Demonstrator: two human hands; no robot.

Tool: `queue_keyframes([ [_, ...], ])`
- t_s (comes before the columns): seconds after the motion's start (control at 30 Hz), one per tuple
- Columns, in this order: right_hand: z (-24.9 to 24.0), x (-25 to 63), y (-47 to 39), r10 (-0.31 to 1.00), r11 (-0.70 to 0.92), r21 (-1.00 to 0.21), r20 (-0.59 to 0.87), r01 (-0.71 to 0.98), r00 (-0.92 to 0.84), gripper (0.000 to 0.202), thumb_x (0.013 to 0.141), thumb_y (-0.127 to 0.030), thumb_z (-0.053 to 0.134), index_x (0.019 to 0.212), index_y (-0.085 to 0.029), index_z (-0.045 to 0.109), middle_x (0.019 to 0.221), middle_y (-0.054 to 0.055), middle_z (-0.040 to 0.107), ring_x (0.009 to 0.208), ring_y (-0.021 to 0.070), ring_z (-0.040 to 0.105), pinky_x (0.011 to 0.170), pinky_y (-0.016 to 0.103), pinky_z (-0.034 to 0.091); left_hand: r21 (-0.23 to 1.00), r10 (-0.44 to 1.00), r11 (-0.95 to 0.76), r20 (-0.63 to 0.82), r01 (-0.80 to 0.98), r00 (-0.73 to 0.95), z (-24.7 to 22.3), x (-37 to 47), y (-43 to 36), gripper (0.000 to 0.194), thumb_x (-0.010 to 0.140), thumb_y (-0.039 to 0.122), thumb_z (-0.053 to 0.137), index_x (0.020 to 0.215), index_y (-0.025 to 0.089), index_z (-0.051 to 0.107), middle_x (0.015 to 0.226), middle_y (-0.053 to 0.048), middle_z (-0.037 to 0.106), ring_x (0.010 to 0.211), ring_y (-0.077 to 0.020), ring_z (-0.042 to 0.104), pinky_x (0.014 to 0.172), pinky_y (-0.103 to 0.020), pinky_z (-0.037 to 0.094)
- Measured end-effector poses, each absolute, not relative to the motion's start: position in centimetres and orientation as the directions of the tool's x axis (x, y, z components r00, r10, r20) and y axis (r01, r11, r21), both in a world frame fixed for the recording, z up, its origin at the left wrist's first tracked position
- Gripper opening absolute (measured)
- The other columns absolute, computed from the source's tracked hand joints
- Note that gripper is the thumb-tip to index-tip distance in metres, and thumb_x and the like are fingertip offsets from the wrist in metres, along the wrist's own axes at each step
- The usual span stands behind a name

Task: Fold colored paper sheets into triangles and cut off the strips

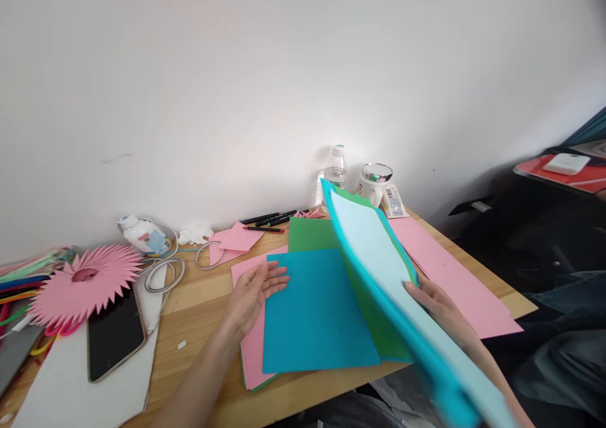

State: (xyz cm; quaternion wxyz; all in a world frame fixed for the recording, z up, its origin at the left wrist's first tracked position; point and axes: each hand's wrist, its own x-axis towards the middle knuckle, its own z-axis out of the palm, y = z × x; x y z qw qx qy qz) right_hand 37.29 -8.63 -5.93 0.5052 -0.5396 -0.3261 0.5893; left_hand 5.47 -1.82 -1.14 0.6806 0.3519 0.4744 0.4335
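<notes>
My right hand [438, 302] grips a stack of coloured paper sheets [379, 251], pale blue on the face toward me, with teal and green edges. The stack is raised and tilted over the desk, its lower end blurred. Beside the left edge of a teal sheet [312, 314] is my left hand [255, 289], fingers stretched out and holding nothing. Under the teal sheet lie a green sheet [310, 233] and pink sheets [253, 352].
Pink paper [454, 276] covers the desk's right side. Behind stand a water bottle [337, 166] and a mug [372, 185], with pens [265, 221] nearby. To the left are a pink paper ring [89, 286], a phone [116, 333], a white bottle [144, 233] and a cable [165, 276].
</notes>
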Motion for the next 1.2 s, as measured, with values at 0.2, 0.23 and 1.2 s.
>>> queue_keyframes([
  [0.2, -5.2, 34.1, -7.5, 0.965, -0.231, -0.963, -0.244, -0.140, 0.091, 0.045, 0.073, -0.048, 0.065, 0.109, -0.022, 0.057, 0.090, 0.006, 0.071, 0.067, 0.0236, 0.067, 0.056, 0.033, 0.055, 0.920, 0.931, 0.310, -0.242, -0.238, 0.274, -1.3, 7.2, -1.5, 0.042, 0.073, 0.049, 0.062, 0.095, 0.014, 0.064, 0.085, -0.009, 0.068, 0.075, -0.0180, 0.062, 0.064, -0.028, 0.048],
  [0.23, -5.3, 33.8, -7.2, 0.975, -0.196, -0.974, -0.206, -0.110, 0.083, 0.044, 0.074, -0.049, 0.063, 0.107, -0.021, 0.058, 0.092, 0.006, 0.070, 0.070, 0.0237, 0.067, 0.057, 0.033, 0.055, 0.941, 0.949, 0.260, -0.207, -0.218, 0.240, -1.5, 7.3, -1.4, 0.040, 0.071, 0.047, 0.066, 0.093, 0.014, 0.065, 0.079, -0.007, 0.067, 0.071, -0.0162, 0.060, 0.061, -0.026, 0.047],
  [1.2, -6.6, 33.8, -6.4, 0.965, -0.037, -0.977, 0.020, 0.212, 0.261, 0.026, 0.066, -0.043, 0.064, 0.080, -0.021, 0.062, 0.072, 0.005, 0.068, 0.066, 0.0248, 0.062, 0.054, 0.031, 0.049, 0.755, 0.817, -0.556, 0.420, 0.348, 0.395, -5.5, 8.5, -3.7, 0.022, 0.083, 0.025, 0.052, 0.094, 0.024, 0.070, 0.095, -0.007, 0.070, 0.099, -0.0212, 0.062, 0.090, -0.037, 0.048],
])
